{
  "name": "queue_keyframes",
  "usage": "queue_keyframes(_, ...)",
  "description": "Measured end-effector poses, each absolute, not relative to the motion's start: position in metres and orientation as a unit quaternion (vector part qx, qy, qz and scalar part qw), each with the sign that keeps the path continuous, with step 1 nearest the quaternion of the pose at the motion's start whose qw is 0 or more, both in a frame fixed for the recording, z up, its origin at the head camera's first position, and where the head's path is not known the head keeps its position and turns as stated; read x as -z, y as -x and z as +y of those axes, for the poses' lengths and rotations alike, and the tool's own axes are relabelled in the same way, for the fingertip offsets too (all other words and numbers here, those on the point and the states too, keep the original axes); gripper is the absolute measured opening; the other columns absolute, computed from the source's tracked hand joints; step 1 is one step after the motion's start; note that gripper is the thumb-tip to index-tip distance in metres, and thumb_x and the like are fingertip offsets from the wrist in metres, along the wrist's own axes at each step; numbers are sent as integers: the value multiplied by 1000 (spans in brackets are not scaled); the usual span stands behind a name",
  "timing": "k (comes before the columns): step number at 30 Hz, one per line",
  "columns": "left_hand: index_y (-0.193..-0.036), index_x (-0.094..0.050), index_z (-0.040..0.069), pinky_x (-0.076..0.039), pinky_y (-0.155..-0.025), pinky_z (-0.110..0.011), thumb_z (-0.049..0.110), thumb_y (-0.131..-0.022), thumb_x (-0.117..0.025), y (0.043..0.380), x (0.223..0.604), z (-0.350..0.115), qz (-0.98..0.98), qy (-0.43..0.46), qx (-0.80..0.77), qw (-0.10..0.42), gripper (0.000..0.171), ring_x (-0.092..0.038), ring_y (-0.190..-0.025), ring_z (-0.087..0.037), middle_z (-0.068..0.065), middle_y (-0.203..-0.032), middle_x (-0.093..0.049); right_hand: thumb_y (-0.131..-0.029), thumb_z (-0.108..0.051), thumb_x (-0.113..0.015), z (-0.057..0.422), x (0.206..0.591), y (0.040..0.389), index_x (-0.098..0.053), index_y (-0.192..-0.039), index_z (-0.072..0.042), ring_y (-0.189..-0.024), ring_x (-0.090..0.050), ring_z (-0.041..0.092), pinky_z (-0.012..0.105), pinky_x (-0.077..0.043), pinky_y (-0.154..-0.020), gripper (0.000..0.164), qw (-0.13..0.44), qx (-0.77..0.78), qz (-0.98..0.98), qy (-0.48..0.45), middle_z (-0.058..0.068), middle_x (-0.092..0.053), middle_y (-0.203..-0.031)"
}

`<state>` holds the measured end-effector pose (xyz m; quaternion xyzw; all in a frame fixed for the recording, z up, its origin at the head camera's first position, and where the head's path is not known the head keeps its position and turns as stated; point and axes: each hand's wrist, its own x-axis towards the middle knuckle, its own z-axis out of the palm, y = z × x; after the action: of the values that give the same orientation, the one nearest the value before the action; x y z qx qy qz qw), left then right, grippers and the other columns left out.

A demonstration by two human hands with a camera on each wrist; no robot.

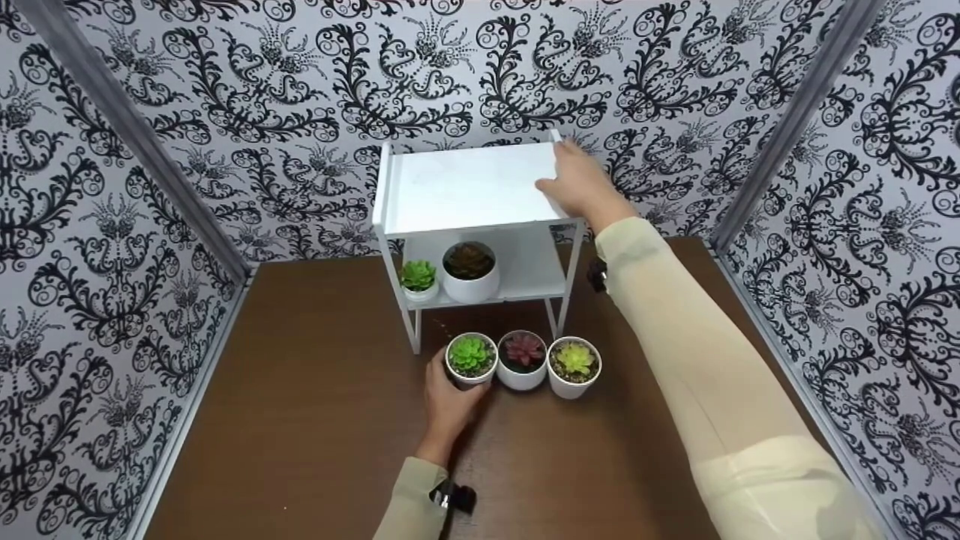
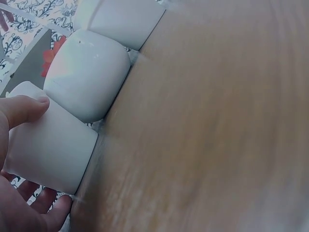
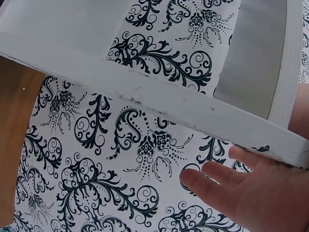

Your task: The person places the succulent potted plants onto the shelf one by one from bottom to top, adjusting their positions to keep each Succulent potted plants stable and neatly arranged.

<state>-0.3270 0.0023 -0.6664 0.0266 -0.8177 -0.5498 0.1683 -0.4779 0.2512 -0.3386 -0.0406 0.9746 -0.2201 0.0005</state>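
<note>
My left hand (image 1: 450, 397) grips a white pot with a bright green succulent (image 1: 471, 356) in front of the shelf, thumb on one side and fingers round the other. The pot's white wall (image 2: 53, 145) shows in the left wrist view, its base at the wooden surface. At the upper right end of the white two-tier shelf rack (image 1: 465, 187), my right hand (image 1: 583, 180) holds the side frame. Its thumb lies over the top board; the other fingers (image 3: 212, 188) extend along the outside of the frame bar (image 3: 159, 99).
Beside the held pot stand a dark red succulent (image 1: 523, 352) and a yellow-green succulent (image 1: 574, 361), in a row. On the lower tier are a small green succulent (image 1: 418, 277) and a larger pot with a dark plant (image 1: 470, 274). Patterned walls (image 1: 300, 90) enclose the brown table (image 1: 300, 435).
</note>
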Motion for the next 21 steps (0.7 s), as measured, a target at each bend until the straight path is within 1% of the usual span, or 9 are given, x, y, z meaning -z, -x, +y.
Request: queue_keyframes(21, -139, -58, 1, -48, -112, -52, 16, -63, -96, 328, 670, 2, -809, -19, 560, 179, 86, -62, -126, -34, -19, -132, -64, -108, -42, -55, 251, 338, 475, -4, -169, -3, -167, 0, 32, 46, -3, -135, 89, 8, 243, 969, 35, 10, 5, -180)
